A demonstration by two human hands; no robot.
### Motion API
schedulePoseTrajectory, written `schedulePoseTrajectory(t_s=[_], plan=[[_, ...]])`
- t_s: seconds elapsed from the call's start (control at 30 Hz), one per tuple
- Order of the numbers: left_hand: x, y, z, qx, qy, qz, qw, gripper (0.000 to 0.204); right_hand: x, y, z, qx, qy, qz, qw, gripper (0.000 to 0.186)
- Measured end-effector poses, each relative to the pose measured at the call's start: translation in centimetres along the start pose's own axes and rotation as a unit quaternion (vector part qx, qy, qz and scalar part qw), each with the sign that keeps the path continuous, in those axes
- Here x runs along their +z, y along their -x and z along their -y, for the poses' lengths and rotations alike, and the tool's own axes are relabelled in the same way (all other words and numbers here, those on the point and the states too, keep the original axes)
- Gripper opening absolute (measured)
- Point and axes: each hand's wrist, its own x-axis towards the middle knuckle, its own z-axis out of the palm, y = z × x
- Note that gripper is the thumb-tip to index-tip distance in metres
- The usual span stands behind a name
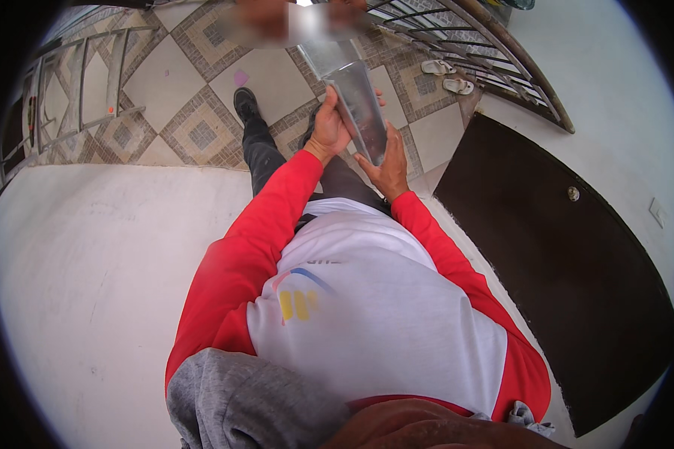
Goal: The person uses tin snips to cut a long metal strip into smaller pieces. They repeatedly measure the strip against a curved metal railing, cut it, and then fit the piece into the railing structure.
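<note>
A long, narrow grey piece (361,105) with raised, shiny edges is held out in front of my body, tilted with its near end toward me. It looks like a trough or panel; I cannot tell its exact kind. My left hand (331,131) grips its left edge from beneath, and fingertips show past the far right edge. My right hand (388,163) is closed round its near right end, thumb against the near edge. Beyond its far end lies a paler shiny section (328,57); whether the two are joined is unclear. The area above that is blurred.
A metal ladder-like frame (81,82) stands at the left on the patterned tile floor (168,67). At the upper right is a dark railing (494,56), with pale sandals (448,77) beside it. A dark brown door (554,247) with a round knob is at the right.
</note>
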Motion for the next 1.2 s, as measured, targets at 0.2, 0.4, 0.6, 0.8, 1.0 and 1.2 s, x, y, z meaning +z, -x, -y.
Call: schedulePoseTrajectory(t_s=[0.2,0.4,0.6,0.8,1.0,1.2], plan=[[-0.3,0.2,-0.1,-0.003,-0.019,-0.019,1.0,0.094,0.2,0.0,0.1,0.006,-0.011,0.008,1.0,0.098],[-0.8,-0.5,-0.5,-0.005,-0.022,-0.014,1.0,0.095,0.6,-0.6,0.6,0.005,0.011,0.003,1.0,0.098],[-1.1,-0.6,-0.4,-0.005,-0.022,-0.021,1.0,0.097,0.3,-1.2,1.3,0.026,0.028,0.019,0.999,0.099],[-1.1,0.2,0.4,-0.012,-0.08,-0.058,0.995,0.094,-0.1,-1.8,1.9,0.05,0.058,0.041,0.996,0.099],[-1.4,-0.5,-0.1,0.002,-0.086,-0.103,0.991,0.081,-0.4,-3.2,3.5,0.042,0.101,0.048,0.993,0.1],[-2.1,-1.2,0.7,0.116,-0.174,-0.222,0.952,0.068,0.4,-4.5,3.7,0.024,0.166,0.035,0.985,0.105]])
